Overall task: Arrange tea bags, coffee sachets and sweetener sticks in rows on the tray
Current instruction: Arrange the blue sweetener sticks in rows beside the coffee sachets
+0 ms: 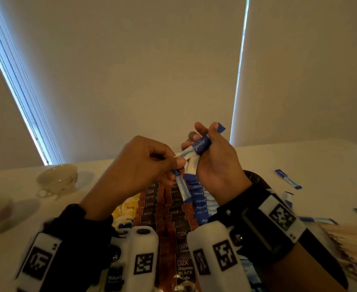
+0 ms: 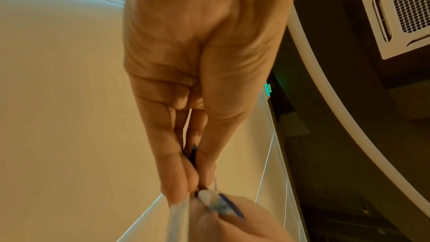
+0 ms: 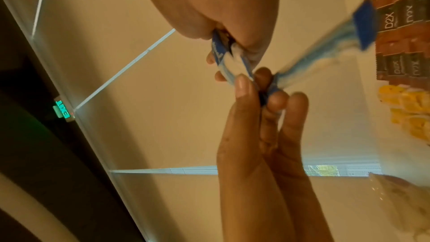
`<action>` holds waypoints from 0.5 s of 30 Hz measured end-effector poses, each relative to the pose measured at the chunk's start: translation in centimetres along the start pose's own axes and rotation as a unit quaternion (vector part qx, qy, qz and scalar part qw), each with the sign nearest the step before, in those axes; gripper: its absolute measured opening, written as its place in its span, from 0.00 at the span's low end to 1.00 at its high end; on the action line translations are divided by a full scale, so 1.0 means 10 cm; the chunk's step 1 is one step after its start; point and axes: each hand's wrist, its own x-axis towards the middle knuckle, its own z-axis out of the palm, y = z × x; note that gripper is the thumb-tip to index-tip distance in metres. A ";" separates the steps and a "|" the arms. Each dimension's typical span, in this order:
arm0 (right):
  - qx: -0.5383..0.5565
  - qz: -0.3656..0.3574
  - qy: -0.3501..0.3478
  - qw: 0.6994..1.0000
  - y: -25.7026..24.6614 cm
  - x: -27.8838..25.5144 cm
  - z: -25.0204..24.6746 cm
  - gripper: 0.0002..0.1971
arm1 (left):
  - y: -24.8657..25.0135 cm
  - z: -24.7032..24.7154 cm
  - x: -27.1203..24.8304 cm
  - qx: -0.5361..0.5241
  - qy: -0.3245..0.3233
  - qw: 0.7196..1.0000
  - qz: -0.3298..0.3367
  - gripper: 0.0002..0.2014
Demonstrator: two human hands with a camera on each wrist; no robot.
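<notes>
Our hands block most of the tray (image 1: 255, 175): coffee sachets (image 1: 181, 234) rowed inside, loose sticks (image 1: 288, 179) outside. Right hand (image 1: 215, 163) clutches a sweetener bunch (image 1: 200, 145); left hand (image 1: 139, 163) pinches one stick (image 1: 181, 186).

Drawn beige blinds (image 1: 131, 70) leak daylight behind a white table (image 1: 299, 161).

Sweetener sticks (image 1: 200, 199) are coloured blue and white, with pale script lettering on the blue. Coffee sachets (image 1: 179, 234) are printed in black and reddish brown with light lettering. Tea bags (image 1: 129, 204) are seen in yellow and white. The desk (image 1: 299, 157) is white, the cup (image 1: 57, 179) cream. Black-and-white square codes mark the wrist bands (image 1: 281, 216).
</notes>
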 end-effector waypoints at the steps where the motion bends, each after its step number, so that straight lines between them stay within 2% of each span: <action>1: -0.007 -0.019 0.022 1.000 -0.05 0.03 -0.03 0.20 | 0.00 -0.02 0.00 -0.002 0.003 1.000 0.002 0.07; 3: -0.034 -0.047 0.039 0.998 -0.17 0.07 -0.09 0.18 | 0.00 -0.06 0.01 -0.015 0.028 0.999 0.008 0.07; 5: -0.126 -0.043 0.018 0.991 -0.27 0.07 -0.12 0.15 | 0.00 -0.07 0.02 -0.038 0.070 0.997 0.013 0.09; 6: -0.199 -0.035 0.003 0.979 -0.28 0.05 -0.13 0.15 | 0.00 -0.06 0.02 -0.051 0.090 0.995 0.014 0.10; 8: -0.347 -0.025 -0.024 0.937 -0.27 0.00 -0.10 0.15 | -0.01 -0.04 0.02 -0.065 0.108 0.992 0.016 0.11; 11: -0.463 -0.034 -0.061 0.884 -0.15 -0.06 -0.04 0.13 | -0.03 -0.02 0.04 -0.044 0.094 0.994 0.021 0.09; 15: -0.482 -0.056 -0.060 0.872 -0.08 -0.07 -0.04 0.07 | -0.09 -0.02 0.06 0.002 0.042 0.999 0.004 0.08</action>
